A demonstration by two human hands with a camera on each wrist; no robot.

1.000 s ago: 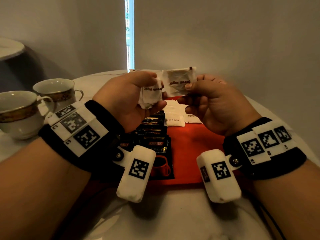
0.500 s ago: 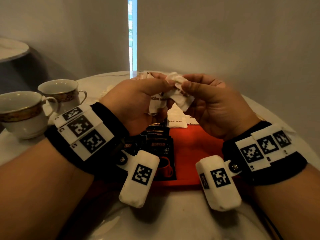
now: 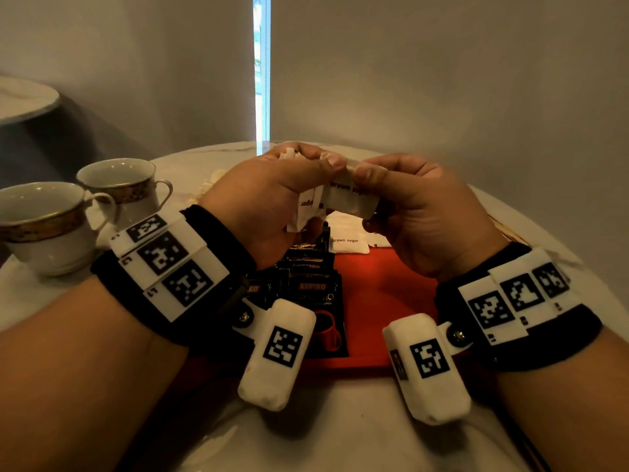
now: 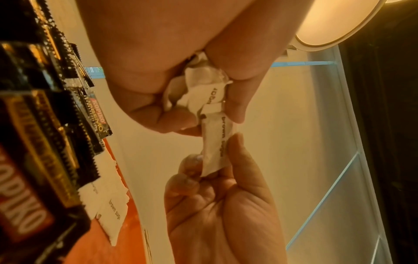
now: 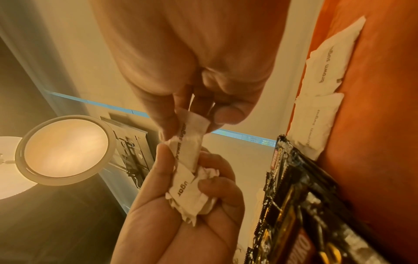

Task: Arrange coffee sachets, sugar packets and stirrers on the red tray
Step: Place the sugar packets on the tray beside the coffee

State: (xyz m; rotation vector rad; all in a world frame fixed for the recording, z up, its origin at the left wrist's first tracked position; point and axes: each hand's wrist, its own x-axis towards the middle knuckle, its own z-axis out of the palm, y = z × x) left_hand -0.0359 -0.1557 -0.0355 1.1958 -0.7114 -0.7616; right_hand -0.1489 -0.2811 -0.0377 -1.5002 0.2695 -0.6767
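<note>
Your left hand (image 3: 272, 195) clutches a bunch of brown sugar packets (image 5: 192, 192), while your right hand (image 3: 418, 212) pinches one brown sugar packet (image 3: 347, 199) between thumb and fingertips. Both hover above the red tray (image 3: 384, 301), where Kopiko coffee sachets (image 3: 306, 287) and more sugar packets (image 3: 350, 241) lie.

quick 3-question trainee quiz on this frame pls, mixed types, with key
1. True or false: the right hand pinches a brown sugar packet.
2. What does the left hand hold? A) stirrers B) a bunch of sugar packets C) a cup
3. Fill in: the black coffee sachets lie on the red ____.

Key: 1 true; 2 B; 3 tray
</note>
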